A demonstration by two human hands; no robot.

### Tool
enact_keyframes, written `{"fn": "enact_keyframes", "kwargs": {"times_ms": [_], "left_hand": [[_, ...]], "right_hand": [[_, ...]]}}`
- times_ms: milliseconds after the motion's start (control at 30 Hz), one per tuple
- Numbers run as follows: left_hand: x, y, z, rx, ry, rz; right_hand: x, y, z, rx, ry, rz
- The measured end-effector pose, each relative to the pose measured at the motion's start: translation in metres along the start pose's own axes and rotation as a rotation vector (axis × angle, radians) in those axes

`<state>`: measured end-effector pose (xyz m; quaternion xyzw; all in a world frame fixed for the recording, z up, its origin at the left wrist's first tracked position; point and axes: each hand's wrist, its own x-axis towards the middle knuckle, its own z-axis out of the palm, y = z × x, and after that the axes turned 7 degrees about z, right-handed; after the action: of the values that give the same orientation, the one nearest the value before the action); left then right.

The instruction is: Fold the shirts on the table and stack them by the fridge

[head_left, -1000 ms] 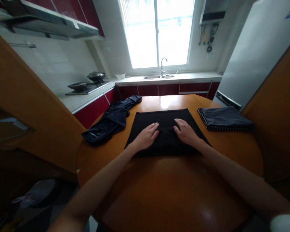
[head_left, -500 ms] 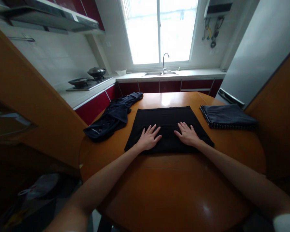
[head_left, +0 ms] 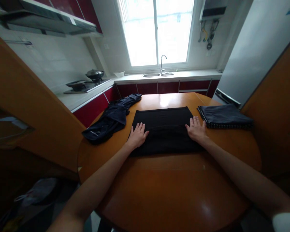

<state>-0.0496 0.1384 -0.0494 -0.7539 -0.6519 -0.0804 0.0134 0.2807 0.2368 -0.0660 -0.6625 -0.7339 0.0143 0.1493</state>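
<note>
A black folded garment (head_left: 165, 129) lies flat in the middle of a round wooden table (head_left: 171, 187). My left hand (head_left: 137, 136) rests palm down on its left edge, fingers stretched out. My right hand (head_left: 196, 130) lies flat on its right edge, fingers spread. Neither hand holds anything. A crumpled dark blue garment (head_left: 111, 118) lies to the left, partly hanging over the table rim. A neatly folded dark grey garment (head_left: 223, 116) sits at the right.
Orange wooden panels (head_left: 21, 106) flank the table on both sides. Behind are a counter with a sink (head_left: 157, 75), a stove with pans (head_left: 87, 82), a bright window and a grey fridge (head_left: 253, 54). Bags lie on the floor at lower left (head_left: 33, 196).
Both hands have slid outward from the middle of the black garment to its left and right edges, staying flat on the cloth.
</note>
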Motion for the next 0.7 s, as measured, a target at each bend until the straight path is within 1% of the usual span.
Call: {"fn": "enact_keyframes", "kwargs": {"times_ms": [33,67,100,167,233,300,367,467,567,633,700], "left_hand": [[-0.002,0.009,-0.002,-0.001,0.031,0.074],[-0.004,0.02,-0.002,-0.011,0.049,0.157],[-0.007,0.031,-0.002,-0.027,0.053,0.236],[-0.011,0.052,0.002,-0.058,0.021,0.341],[-0.014,0.064,0.007,-0.076,-0.043,0.369],[-0.016,0.064,0.01,-0.084,-0.098,0.355],[-0.019,0.055,0.009,-0.095,-0.129,0.334],[-0.032,0.03,0.001,-0.099,-0.135,0.314],[-0.061,0.002,-0.01,-0.08,-0.137,0.348],[-0.085,-0.015,-0.018,-0.067,-0.118,0.394],[-0.109,-0.031,-0.024,-0.064,-0.068,0.428]], "right_hand": [[-0.006,-0.01,-0.002,0.018,0.049,-0.07],[-0.014,-0.021,-0.004,0.044,0.068,-0.157],[-0.022,-0.032,-0.003,0.073,0.053,-0.251],[-0.037,-0.053,0.0,0.111,-0.045,-0.406],[-0.046,-0.065,0.006,0.117,-0.153,-0.484],[-0.048,-0.064,0.01,0.109,-0.216,-0.49],[-0.044,-0.052,0.012,0.106,-0.236,-0.455],[-0.032,-0.019,0.009,0.096,-0.241,-0.391],[-0.027,0.024,0.003,0.083,-0.206,-0.309],[-0.033,0.051,-0.004,0.101,-0.133,-0.273],[-0.047,0.074,-0.014,0.138,-0.042,-0.317]]}}
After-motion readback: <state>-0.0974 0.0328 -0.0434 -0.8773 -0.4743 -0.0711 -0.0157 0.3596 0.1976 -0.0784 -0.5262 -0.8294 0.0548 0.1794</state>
